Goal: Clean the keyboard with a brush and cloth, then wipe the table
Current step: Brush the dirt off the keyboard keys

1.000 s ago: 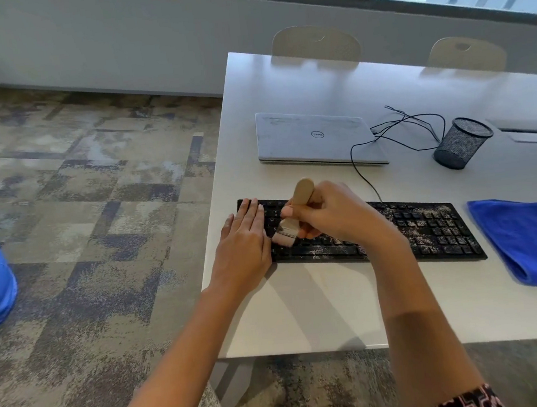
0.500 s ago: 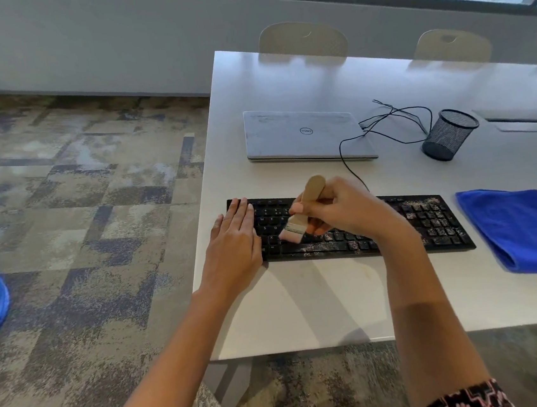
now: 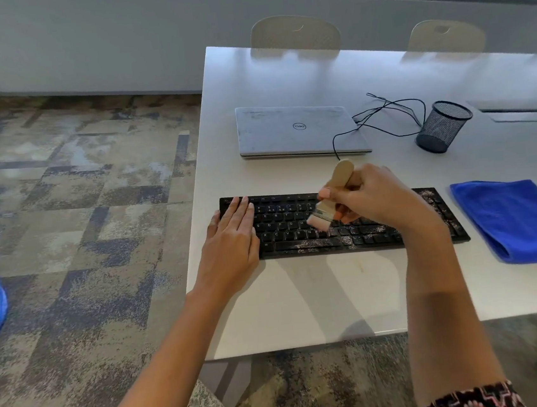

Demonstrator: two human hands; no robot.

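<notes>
A: Entry one, leftmost?
B: Left hand [image 3: 231, 237], flat on left end of keyboard [image 3: 290, 234]; fingers [image 3: 243, 211] straight, pressed together, steadying.
A: Entry two?
B: Brush [image 3: 327, 207], bristles down on middle keys; handle pinched by curled fingers of right hand [image 3: 376, 198].
A: Keyboard condition?
B: Left keys near clean; pale dust thick on bottom row and right end. Brushing judged partway.
A: Rightmost?
B: Blue cloth [image 3: 520, 220], folded on tabletop [image 3: 336, 295], just beside keyboard, untouched. Cloth pass over keys and tabletop wipe both left.
</notes>
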